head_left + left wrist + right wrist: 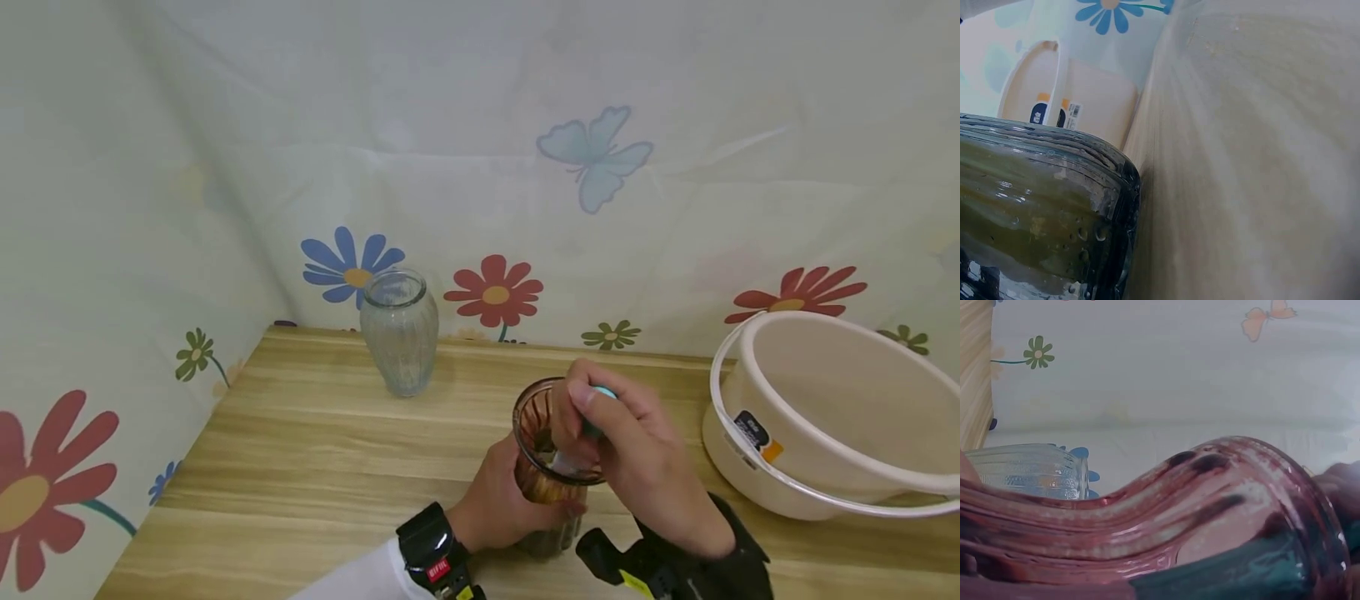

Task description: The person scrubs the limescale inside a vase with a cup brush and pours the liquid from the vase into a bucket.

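A ribbed, amber-pink glass vase (549, 485) stands tilted on the wooden table, its mouth flared. My left hand (491, 504) grips it round the body. From above, my right hand (641, 442) holds a teal-handled tool (604, 392) whose lower part reaches into the vase's mouth; its working end is hidden. Through the pinkish glass (1116, 531) in the right wrist view, a teal length of the handle (1229, 572) shows. Water drops cling to the vase's thick base (1107, 231) in the left wrist view, with something yellow-green behind the glass.
A clear ribbed glass vase (400, 346) stands upright at the back left of the wooden table (322, 442). To the right is a cream bucket (731, 467) with a white handle and a label. A flowered sheet (480, 100) hangs behind the table.
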`<state>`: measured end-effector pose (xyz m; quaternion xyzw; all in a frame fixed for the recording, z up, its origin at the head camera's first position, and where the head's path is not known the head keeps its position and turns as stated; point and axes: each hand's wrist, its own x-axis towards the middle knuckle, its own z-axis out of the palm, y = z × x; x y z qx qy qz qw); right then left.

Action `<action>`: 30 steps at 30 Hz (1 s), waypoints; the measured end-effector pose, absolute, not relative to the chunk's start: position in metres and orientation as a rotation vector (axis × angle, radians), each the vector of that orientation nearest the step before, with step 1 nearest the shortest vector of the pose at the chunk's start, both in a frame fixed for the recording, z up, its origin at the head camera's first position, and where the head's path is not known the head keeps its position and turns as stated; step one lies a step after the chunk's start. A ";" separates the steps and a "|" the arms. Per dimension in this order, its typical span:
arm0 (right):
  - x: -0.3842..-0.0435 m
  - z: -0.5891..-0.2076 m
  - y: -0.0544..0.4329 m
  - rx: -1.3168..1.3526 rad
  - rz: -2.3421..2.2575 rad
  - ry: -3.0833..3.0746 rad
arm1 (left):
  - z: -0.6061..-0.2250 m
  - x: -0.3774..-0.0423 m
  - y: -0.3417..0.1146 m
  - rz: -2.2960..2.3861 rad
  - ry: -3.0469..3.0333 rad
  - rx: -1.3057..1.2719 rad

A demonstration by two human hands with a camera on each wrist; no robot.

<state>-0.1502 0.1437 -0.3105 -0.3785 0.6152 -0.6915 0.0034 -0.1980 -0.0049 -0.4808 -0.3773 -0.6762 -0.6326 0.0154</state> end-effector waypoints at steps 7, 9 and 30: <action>-0.159 -0.317 0.143 -1.327 -2.416 1.736 | -0.481 -0.200 -0.005 -1.946 -2.105 -1.187; -0.161 -0.318 0.143 -1.364 -2.480 1.673 | -0.481 -0.200 -0.005 -1.949 -2.103 -1.184; -0.160 -0.323 0.141 -1.523 -2.567 1.494 | -0.479 -0.197 -0.005 -1.981 -2.117 -1.157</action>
